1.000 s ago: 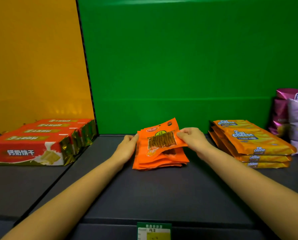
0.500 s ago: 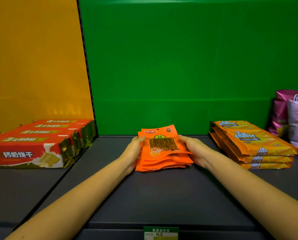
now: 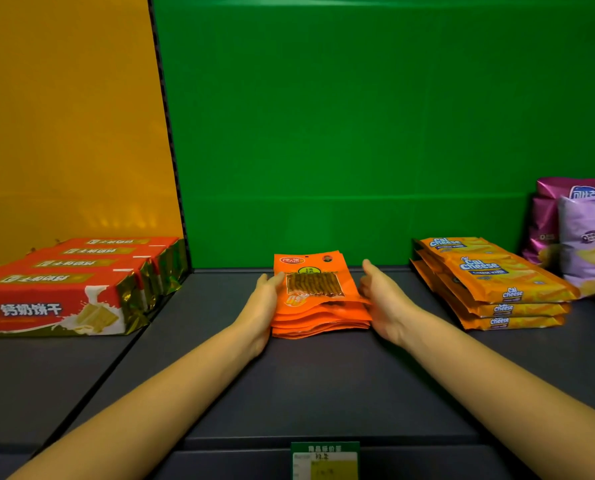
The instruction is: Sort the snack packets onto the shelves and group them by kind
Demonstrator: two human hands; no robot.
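A stack of orange snack packets (image 3: 318, 313) with a clear window on the top one lies flat in the middle of the dark shelf (image 3: 306, 382). My left hand (image 3: 264, 303) presses against the stack's left side, thumb resting on the top packet's edge. My right hand (image 3: 382, 299) stands at the stack's right side, palm facing it and fingers straight and apart, just touching the packet corners.
Red biscuit boxes (image 3: 64, 289) sit in a row at the left. Stacked orange Cal Cheese packs (image 3: 496, 282) lie to the right, with purple chip bags (image 3: 580, 233) upright behind them. A green back panel (image 3: 323, 133) closes the shelf. A price tag (image 3: 324, 460) hangs on the front edge.
The top orange packet, held tilted by my right hand, has been laid flat on the stack. My right hand let it go and moved to the stack's side.
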